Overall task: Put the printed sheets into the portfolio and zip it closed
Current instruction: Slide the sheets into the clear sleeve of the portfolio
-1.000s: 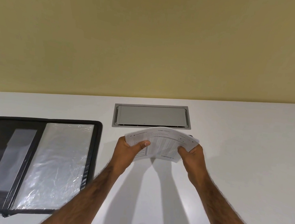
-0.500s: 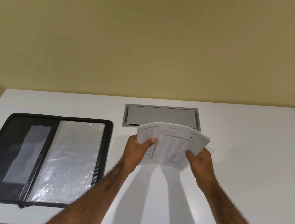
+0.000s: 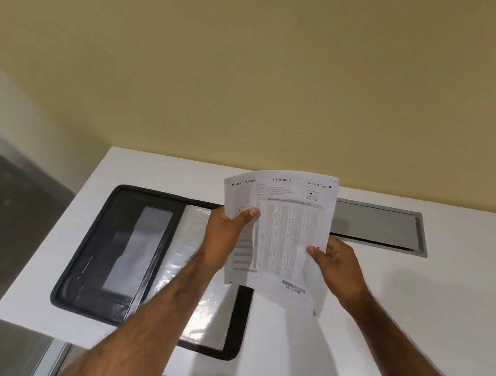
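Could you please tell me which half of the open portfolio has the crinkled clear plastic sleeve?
The right half, beside the held printed sheets; its surface is shiny and see-through. The left half is black with a narrow grey panel.

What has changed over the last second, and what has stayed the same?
The printed sheets moved left, from in front of the grey hatch to over the right edge of the portfolio, and tipped more upright. Nothing was let go: the left hand and right hand still grip their sides. The portfolio still lies open on the table.
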The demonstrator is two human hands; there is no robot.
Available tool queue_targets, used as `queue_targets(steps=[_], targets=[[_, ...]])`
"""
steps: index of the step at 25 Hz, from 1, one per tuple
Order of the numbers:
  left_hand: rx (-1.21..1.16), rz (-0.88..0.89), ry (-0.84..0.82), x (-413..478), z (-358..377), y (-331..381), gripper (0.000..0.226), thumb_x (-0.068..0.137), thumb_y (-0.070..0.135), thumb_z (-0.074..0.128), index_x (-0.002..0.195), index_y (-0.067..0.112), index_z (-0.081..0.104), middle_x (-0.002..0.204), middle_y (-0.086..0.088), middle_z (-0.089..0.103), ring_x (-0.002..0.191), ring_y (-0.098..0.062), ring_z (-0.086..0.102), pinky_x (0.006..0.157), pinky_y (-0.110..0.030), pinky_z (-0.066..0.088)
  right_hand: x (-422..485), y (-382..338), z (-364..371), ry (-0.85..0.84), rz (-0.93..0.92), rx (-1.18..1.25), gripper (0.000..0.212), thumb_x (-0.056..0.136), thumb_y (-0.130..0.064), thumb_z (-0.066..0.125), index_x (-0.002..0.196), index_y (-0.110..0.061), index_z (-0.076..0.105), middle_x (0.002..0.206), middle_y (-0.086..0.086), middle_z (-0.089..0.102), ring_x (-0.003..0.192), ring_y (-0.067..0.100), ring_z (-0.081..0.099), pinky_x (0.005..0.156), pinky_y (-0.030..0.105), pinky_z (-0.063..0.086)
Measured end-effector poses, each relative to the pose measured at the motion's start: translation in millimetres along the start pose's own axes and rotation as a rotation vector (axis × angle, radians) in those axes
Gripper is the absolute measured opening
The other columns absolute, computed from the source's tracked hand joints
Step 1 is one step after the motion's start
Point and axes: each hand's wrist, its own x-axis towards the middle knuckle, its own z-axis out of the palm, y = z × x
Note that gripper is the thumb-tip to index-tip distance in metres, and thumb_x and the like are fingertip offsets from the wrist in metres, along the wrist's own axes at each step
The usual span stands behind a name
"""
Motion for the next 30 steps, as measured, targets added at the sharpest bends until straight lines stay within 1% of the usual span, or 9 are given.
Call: queue_targets(steps=[3,5,8,12,14,16,19,23,30], targets=[[0.058,-0.009,0.023,33.6,-54.7,-2.3,0.027,0.092,0.036,0.071,0.112,0.018,0.072,0.102,0.004,0.078,0.092,-0.015,0.075,0.077,-0.028,0.060,25.4,-18.2,43.4,0.039,-0.009,-0.070,0.024,0.096,-0.018,0.061,0.119,-0.016,0.068,0.114,-0.003,0.072,0.100,0.018,0.071,0.085,0.036,0.059],[0.171,-0.012,0.086,56.8,-89.6,-11.9,0.033,0.095,0.042,0.065,0.104,0.011,0.070,0.095,0.000,0.075,0.088,-0.020,0.072,0.081,-0.036,0.058,43.4,-29.2,61.0,0.072,-0.022,-0.202,0.016,0.095,-0.017,0.060,0.107,-0.013,0.070,0.103,-0.002,0.073,0.091,0.021,0.070,0.075,0.032,0.057],[0.479,-0.008,0.118,89.2,-140.9,-34.3,0.026,0.098,0.038,0.061,0.118,0.023,0.067,0.107,0.006,0.071,0.102,-0.022,0.068,0.088,-0.035,0.055,68.2,-44.7,75.3,0.160,-0.001,-0.231,0.008,0.091,-0.014,0.061,0.089,-0.018,0.068,0.090,-0.001,0.071,0.082,0.023,0.067,0.063,0.030,0.050],[1.147,0.110,-0.102,121.0,-177.4,-68.9,0.038,0.095,0.031,0.058,0.133,0.029,0.060,0.138,0.004,0.060,0.124,-0.025,0.058,0.098,-0.038,0.050,92.9,-64.7,74.7,0.240,-0.045,-0.279,0.018,0.090,-0.016,0.062,0.105,-0.021,0.070,0.100,0.001,0.073,0.087,0.024,0.070,0.064,0.030,0.052],[1.290,0.199,-0.191,130.3,-175.1,-82.0,0.034,0.096,0.030,0.053,0.129,0.030,0.061,0.140,0.005,0.058,0.122,-0.028,0.056,0.096,-0.041,0.051,103.8,-69.6,72.3,0.267,-0.038,-0.265,0.016,0.090,-0.015,0.062,0.104,-0.019,0.070,0.101,0.004,0.073,0.089,0.028,0.070,0.069,0.040,0.058],[1.427,0.261,-0.202,134.1,-167.0,-92.2,0.025,0.100,0.030,0.046,0.119,0.029,0.063,0.127,0.003,0.063,0.111,-0.028,0.058,0.086,-0.040,0.052,115.9,-72.5,70.3,0.273,-0.051,-0.290,0.016,0.090,-0.013,0.062,0.104,-0.014,0.070,0.102,0.007,0.073,0.092,0.031,0.069,0.077,0.045,0.057],[1.514,0.249,-0.159,135.3,-157.4,-106.8,0.019,0.100,0.027,0.047,0.110,0.025,0.062,0.111,-0.001,0.063,0.101,-0.028,0.057,0.078,-0.042,0.051,130.5,-74.9,67.9,0.261,-0.081,-0.350,0.012,0.091,-0.014,0.063,0.100,-0.014,0.070,0.098,0.005,0.073,0.090,0.028,0.070,0.073,0.037,0.056],[1.526,0.245,-0.117,138.3,-153.2,-107.7,0.015,0.092,0.023,0.056,0.105,0.022,0.064,0.104,-0.005,0.059,0.094,-0.031,0.057,0.068,-0.040,0.051,145.9,-70.9,67.4,0.240,-0.076,-0.370,0.015,0.092,-0.017,0.062,0.104,-0.010,0.069,0.099,0.008,0.074,0.092,0.028,0.070,0.082,0.051,0.058],[1.460,0.257,-0.172,139.2,-154.2,-110.4,0.013,0.097,0.019,0.052,0.100,0.015,0.064,0.109,-0.003,0.056,0.097,-0.027,0.056,0.064,-0.043,0.058,160.2,-64.5,67.2,0.223,-0.103,-0.354,0.019,0.093,-0.016,0.060,0.109,-0.011,0.070,0.103,0.007,0.074,0.094,0.027,0.070,0.082,0.048,0.059]])
